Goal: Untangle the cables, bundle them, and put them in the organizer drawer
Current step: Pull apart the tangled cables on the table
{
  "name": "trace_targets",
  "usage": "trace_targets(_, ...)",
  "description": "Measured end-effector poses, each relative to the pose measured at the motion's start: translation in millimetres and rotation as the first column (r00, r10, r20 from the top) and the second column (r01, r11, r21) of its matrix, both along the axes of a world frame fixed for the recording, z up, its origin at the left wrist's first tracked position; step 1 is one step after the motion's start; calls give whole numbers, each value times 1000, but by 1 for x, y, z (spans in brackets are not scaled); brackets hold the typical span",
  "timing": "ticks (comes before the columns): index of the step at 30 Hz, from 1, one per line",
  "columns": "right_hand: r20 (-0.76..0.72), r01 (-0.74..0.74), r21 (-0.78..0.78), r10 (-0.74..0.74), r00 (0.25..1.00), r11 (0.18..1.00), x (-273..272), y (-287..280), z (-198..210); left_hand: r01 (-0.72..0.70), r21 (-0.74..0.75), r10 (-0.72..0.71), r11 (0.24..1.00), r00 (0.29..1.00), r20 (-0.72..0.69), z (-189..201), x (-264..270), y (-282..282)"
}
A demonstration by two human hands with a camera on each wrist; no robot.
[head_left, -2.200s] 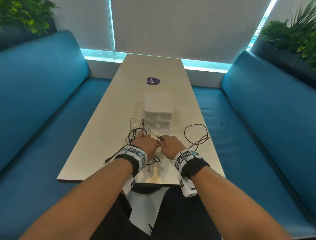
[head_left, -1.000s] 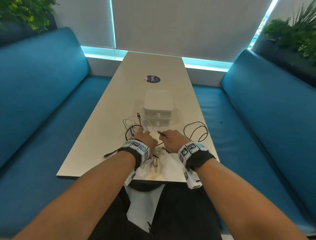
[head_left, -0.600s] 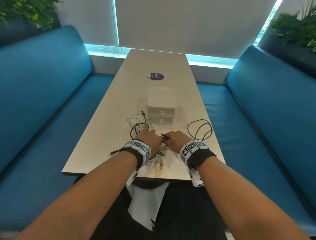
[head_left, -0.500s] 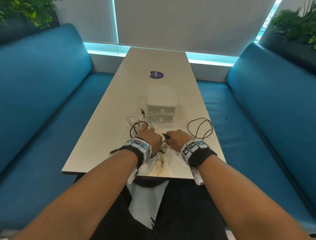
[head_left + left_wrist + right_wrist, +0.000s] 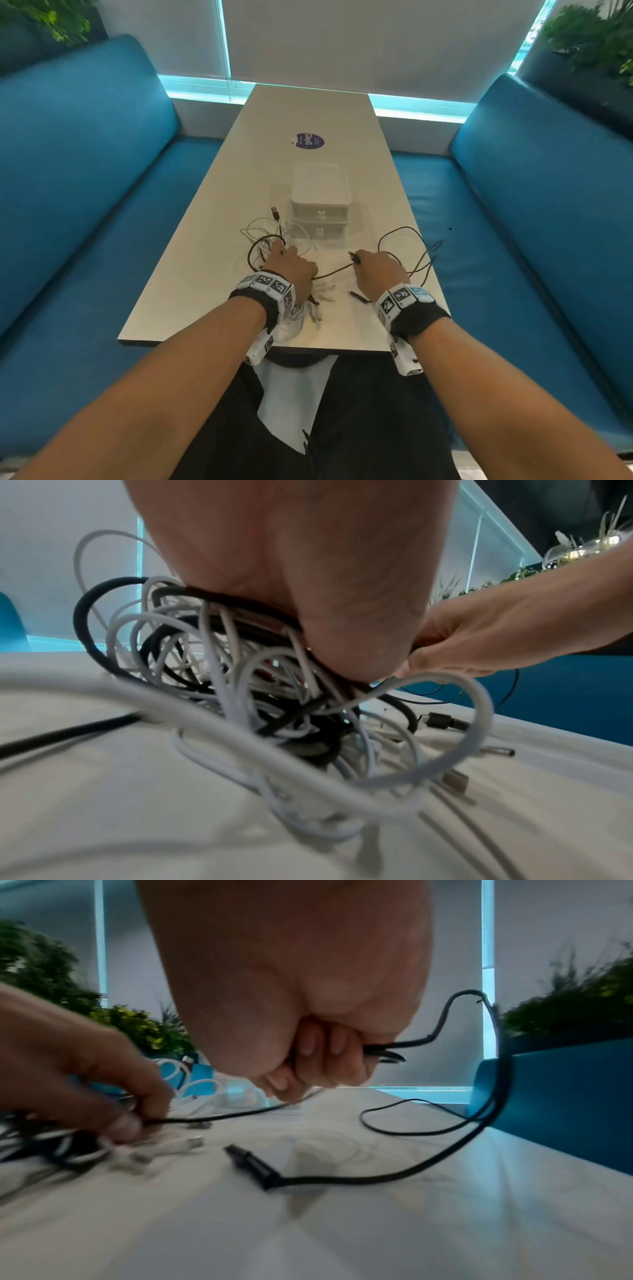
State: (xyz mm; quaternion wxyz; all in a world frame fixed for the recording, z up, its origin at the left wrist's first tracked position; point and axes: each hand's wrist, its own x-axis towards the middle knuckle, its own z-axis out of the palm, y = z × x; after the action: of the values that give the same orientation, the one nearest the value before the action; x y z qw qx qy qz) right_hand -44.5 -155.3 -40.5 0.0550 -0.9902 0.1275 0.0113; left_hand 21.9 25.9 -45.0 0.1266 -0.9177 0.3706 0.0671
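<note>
Head view shows the right hand [image 5: 378, 270] fisted round a thin black cable [image 5: 334, 272], whose taut run stretches leftward from that grip straight to the left hand [image 5: 289, 270]. That line, roughly across the table [image 5: 205, 274], is what the coming pull turns on: the free slack lies on the far side of the right grip, looping out to the right and back to a plug [image 5: 251, 1167] lying just below the fist, while the caught part lies at the left grip. The left hand is curled down over the tangle [image 5: 240, 683] of black and white cables, its fingers closed on the mass and pinning it to the table. As I judge it, drawing the right hand further right, away from the left, along the cable's own axis should slide it free; any pull toward the body would drag the whole knot. The organizer [image 5: 320, 205] stands just beyond both hands, nearer the left one, with its drawers closed.
</note>
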Motion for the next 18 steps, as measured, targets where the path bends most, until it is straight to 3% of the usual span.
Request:
trace_targets(5,28,-207,120,205,978,971,10,38,-11,10,14,-10,1000,1000,3,0,-3,2)
trace_targets(12,-42,-200,212,213,976,957,18,27,-20,35,-92,-29,995,997,75,0,-7,4)
trace_targets(18,-78,-201,120,211,974,972,14,20,-19,-28,-63,26,998,999,-41,7,-5,3)
